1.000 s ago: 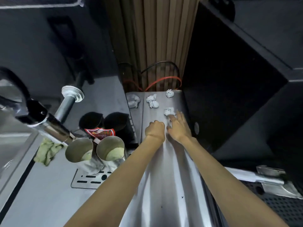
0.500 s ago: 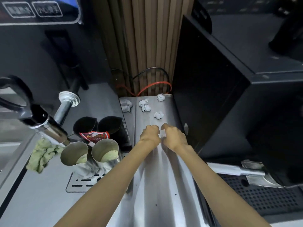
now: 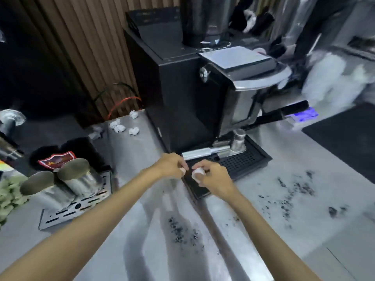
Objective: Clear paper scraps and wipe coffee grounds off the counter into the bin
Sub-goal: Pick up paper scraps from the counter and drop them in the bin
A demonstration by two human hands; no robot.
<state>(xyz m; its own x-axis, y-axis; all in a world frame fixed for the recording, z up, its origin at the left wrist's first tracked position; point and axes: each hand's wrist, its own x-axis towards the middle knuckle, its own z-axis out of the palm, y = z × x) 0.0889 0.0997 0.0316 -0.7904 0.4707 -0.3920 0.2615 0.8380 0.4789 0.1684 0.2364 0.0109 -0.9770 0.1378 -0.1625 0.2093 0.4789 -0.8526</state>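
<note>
A crumpled white paper scrap point(image 3: 197, 173) sits in the right hand point(image 3: 213, 178), its fingers point(image 3: 205, 169) curled closed around it above the near corner of a black drip tray point(image 3: 239, 162). The left hand point(image 3: 169, 166) is just beside it, fingers bunched shut on a smaller white bit point(image 3: 182, 169) — the two hands are almost touching.

More paper scraps remain at the back of the steel surface point(image 3: 142, 250): one ball point(image 3: 134, 131) nearest, a pair point(image 3: 117, 126) just left of it, another point(image 3: 133, 114) close to the wall, and a greyer wad point(image 3: 96, 132) on the dark ledge beside them (its outline is blurred).

Coffee grounds point(image 3: 182, 232) lie scattered in a dark patch on the surface between the forearms, and a wider scatter point(image 3: 292, 191) spreads to the right of the drip tray.

The tray belongs to a black and chrome coffee machine point(image 3: 203, 94), with a metal portafilter point(image 3: 219, 150) lying along the tray's far edge. To the left, two steel milk jugs point(image 3: 60, 183) stand tilted on a slotted metal grate point(image 3: 75, 207), a red-and-black packet point(image 3: 56, 160) behind them, and a green cloth point(image 3: 9, 193) at the frame's edge. Red and black cables point(image 3: 121, 100) loop against the ribbed wooden wall point(image 3: 81, 47). A dark mat point(image 3: 345, 136) lies at far right — the area beyond it is too blurred to read.
</note>
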